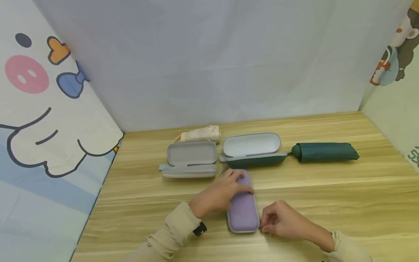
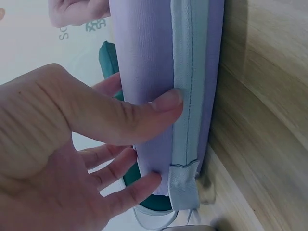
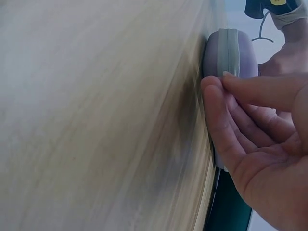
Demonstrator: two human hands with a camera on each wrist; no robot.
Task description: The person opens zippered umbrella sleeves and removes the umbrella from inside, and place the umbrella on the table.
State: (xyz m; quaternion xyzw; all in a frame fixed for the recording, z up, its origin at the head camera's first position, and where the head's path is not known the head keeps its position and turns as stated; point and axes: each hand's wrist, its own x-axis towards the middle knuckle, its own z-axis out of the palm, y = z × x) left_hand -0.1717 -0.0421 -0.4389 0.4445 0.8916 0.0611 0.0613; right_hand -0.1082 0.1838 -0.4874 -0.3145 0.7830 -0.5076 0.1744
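Note:
A long purple zippered case [image 1: 243,214] lies closed on the wooden table, its pale grey zipper band [image 2: 185,96] running round the side. My left hand [image 1: 224,191] grips the case across its far half, the thumb on the zipper side and the fingers over the opposite edge. At the near right corner, my right hand [image 1: 283,220] pinches the zipper's pull between thumb and index finger. The fingertips [image 3: 214,83] hide most of the pull, close against the band.
Behind the purple case stand an opened beige case [image 1: 190,173] and an opened dark green case [image 1: 256,161], both with pale linings. A folded beige umbrella [image 1: 201,134] lies behind the beige case. To the right is a folded dark green umbrella [image 1: 327,152].

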